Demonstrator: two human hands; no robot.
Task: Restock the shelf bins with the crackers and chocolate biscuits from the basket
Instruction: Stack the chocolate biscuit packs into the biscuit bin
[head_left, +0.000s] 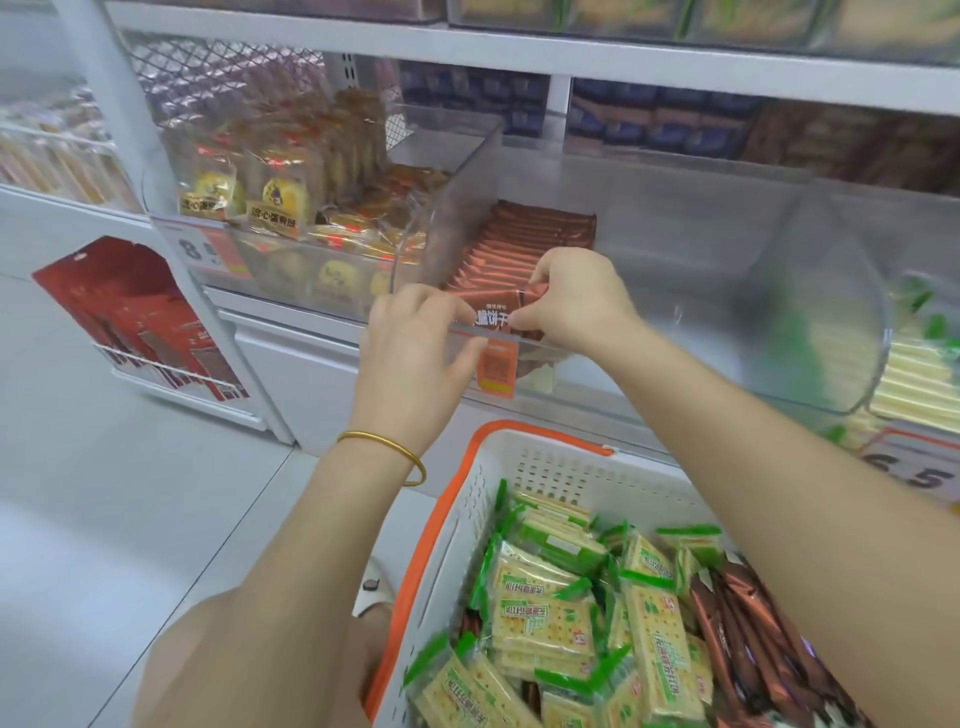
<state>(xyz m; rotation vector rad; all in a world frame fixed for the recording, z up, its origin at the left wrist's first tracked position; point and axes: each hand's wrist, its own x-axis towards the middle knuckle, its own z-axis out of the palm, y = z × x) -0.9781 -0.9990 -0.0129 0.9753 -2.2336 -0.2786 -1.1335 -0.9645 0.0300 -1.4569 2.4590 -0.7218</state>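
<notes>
Shop aisle, white shelf (519, 52) stocked with clear bins, pale floor (104, 519) below. Landmark is the middle bin (675, 332), pulled out from the shelf. Inside it, at the left, stands a row of brown biscuits (524, 234), upright and tight together; the rest of it looks bare.

At the front of that row is a brown pack (498, 306), held just inside the bin's front wall. Right hand (576, 296): fingers pinch the pack's right end. Left hand (415, 353): fingers curled over the bin's front rim with the thumb outside on the wall, fingertips at the pack's left end; firm hold on the pack or only a touch, cannot tell. Gold bangle (384, 447) on the left wrist. An orange tag (496, 369) sits on the bin's front, beside the thumb.

Left of the bin is a cake bin (280, 192) with yellow packs. Right of it is a cracker bin (914, 374), blurred.

Below the bin, near the person, is a white basket (545, 467) with an orange rim. It holds green crackers (540, 597) in a heap and more brown packs (737, 623) along its right side.

Far left of the bin, low down, red boxes (140, 322) sit in a wire rack.
</notes>
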